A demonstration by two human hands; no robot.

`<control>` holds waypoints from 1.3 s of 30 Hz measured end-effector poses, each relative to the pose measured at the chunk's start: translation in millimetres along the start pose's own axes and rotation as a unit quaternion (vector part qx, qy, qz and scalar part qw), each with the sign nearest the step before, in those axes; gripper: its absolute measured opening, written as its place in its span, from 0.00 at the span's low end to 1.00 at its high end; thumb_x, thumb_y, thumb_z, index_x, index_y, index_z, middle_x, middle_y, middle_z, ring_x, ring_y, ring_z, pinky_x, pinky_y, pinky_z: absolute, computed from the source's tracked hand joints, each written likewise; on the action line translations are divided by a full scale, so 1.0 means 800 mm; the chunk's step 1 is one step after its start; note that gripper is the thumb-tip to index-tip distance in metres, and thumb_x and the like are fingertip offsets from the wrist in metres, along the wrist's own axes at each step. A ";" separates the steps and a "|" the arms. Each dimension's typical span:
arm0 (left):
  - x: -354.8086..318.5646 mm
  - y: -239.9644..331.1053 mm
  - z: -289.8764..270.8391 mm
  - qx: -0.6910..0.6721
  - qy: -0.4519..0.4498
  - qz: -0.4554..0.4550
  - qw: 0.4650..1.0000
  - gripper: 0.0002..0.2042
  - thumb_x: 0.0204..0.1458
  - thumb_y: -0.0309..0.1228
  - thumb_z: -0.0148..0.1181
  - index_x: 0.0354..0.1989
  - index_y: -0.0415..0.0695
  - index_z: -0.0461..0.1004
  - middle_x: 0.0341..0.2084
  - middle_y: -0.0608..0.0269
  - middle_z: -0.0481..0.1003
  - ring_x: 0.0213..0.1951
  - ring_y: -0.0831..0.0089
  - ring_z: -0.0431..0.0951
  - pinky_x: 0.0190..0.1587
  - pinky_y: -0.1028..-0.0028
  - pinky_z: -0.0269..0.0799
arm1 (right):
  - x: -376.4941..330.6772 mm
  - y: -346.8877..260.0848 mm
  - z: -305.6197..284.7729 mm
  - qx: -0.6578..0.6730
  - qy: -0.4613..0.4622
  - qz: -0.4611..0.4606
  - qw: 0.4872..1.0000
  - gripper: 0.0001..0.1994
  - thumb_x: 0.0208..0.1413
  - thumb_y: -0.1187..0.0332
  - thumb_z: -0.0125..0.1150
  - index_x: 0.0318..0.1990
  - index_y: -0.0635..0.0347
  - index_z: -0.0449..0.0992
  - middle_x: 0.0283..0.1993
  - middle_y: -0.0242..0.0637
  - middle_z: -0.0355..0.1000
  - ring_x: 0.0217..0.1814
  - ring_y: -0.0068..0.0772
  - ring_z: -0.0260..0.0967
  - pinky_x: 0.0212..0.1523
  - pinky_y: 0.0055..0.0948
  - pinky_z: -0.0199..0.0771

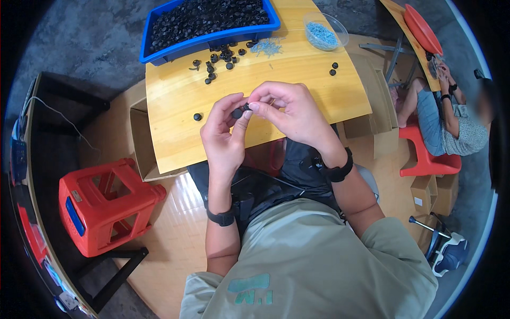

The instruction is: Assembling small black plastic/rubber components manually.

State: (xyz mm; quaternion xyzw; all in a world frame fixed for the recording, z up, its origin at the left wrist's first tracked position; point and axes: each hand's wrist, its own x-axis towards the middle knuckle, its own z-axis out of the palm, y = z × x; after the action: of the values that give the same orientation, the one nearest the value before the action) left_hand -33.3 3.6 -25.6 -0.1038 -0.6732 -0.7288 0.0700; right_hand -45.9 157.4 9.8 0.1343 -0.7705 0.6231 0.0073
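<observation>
My left hand (pixel 226 130) is closed around a small round black knob-like part (pixel 237 113), held between thumb and fingers just above the near half of the table. My right hand (pixel 289 109) meets it there, thumb and forefinger pinching a small black piece (pixel 247 107) right against that part; the fingers partly hide where the two touch. To the left of my left hand, one loose black part (pixel 197 117) lies on the wood. Farther back is a scatter of several similar black parts (pixel 229 66).
A blue bin (pixel 210 41) full of black parts stands at the back of the wooden table (pixel 175 143). Beside it are a pile of thin silvery pins (pixel 267 48) and a clear bowl (pixel 322 36) of them. A red stool (pixel 109 204) is at left; another person (pixel 467 125) sits at right.
</observation>
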 end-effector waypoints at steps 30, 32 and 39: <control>-0.003 0.013 0.007 0.144 -0.025 0.050 0.988 0.13 0.50 0.16 0.59 0.45 0.36 0.72 0.37 0.57 0.77 0.39 0.76 0.77 0.40 0.78 0.73 | 0.002 -0.003 -0.025 0.042 -0.096 0.083 0.991 0.03 0.55 0.75 0.58 0.33 0.66 0.74 0.23 0.30 0.70 0.25 0.16 0.64 0.27 0.19 0.65; -0.002 0.011 0.006 0.168 -0.033 0.074 0.982 0.14 0.50 0.15 0.59 0.45 0.37 0.72 0.37 0.56 0.77 0.39 0.75 0.78 0.41 0.77 0.74 | 0.002 -0.004 -0.025 0.020 -0.098 0.086 0.991 0.03 0.54 0.75 0.58 0.32 0.66 0.74 0.22 0.30 0.70 0.25 0.16 0.64 0.27 0.19 0.65; -0.004 0.016 0.010 0.182 -0.027 0.075 0.980 0.16 0.48 0.14 0.58 0.47 0.38 0.71 0.37 0.55 0.78 0.41 0.70 0.79 0.43 0.73 0.76 | 0.003 -0.003 -0.025 -0.002 -0.091 0.082 0.992 0.02 0.53 0.76 0.59 0.31 0.65 0.74 0.22 0.31 0.72 0.24 0.16 0.64 0.26 0.19 0.64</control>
State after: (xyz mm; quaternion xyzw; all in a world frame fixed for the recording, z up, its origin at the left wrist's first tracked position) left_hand -27.0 10.0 -13.4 -0.1595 -0.7862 -0.5840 0.1240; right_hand -50.6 175.7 16.9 0.1270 -0.7774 0.6054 -0.1138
